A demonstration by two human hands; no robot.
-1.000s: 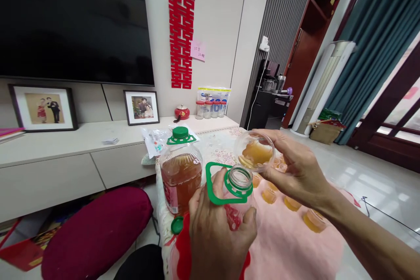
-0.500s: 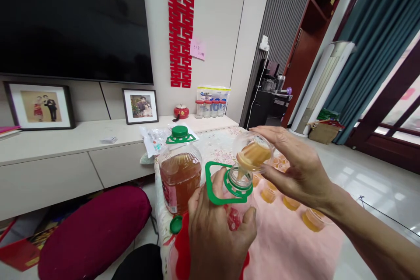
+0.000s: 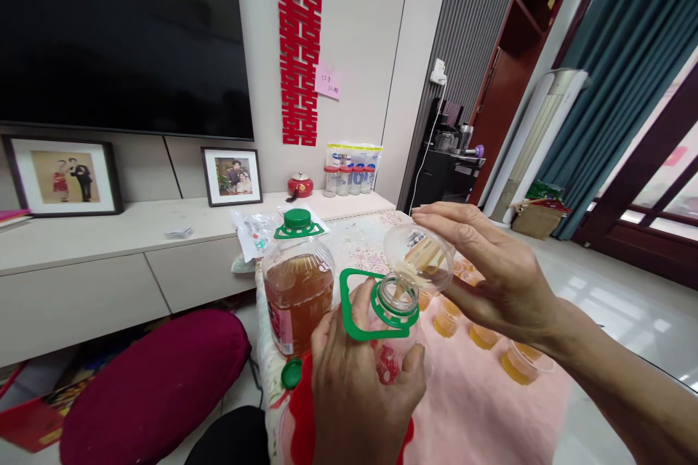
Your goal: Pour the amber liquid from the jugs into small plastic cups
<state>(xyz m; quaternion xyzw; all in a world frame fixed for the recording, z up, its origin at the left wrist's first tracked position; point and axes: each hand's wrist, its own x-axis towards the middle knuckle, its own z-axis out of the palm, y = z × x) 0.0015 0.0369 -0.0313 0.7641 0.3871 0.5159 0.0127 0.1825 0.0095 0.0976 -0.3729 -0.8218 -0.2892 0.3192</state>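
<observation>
My left hand [image 3: 365,378] is closed around a clear plastic bottle [image 3: 388,356] whose neck is uncapped and carries a green handle ring [image 3: 349,305]. Above that mouth, my right hand [image 3: 485,276] grips a clear plastic cup [image 3: 419,258], tipped to the left. Amber liquid runs from the cup's rim into the bottle neck. A loose green cap [image 3: 291,373] lies left of my left hand. Behind it stands a large jug [image 3: 299,298] of amber liquid with a green lid [image 3: 297,219]. A red scalloped item [image 3: 303,414] shows partly beneath my left hand.
Several cups of amber liquid [image 3: 483,336] stand on the pink cloth [image 3: 469,407] at right. A plastic bag [image 3: 254,232] lies behind the jug. Small red-lidded jars [image 3: 344,182] and a red pot [image 3: 300,185] sit on the white cabinet [image 3: 131,236]. A maroon stool [image 3: 158,385] is at lower left.
My right hand has tipped the cup further, and less amber liquid is left in it. My left hand and the bottle have stayed in nearly the same place.
</observation>
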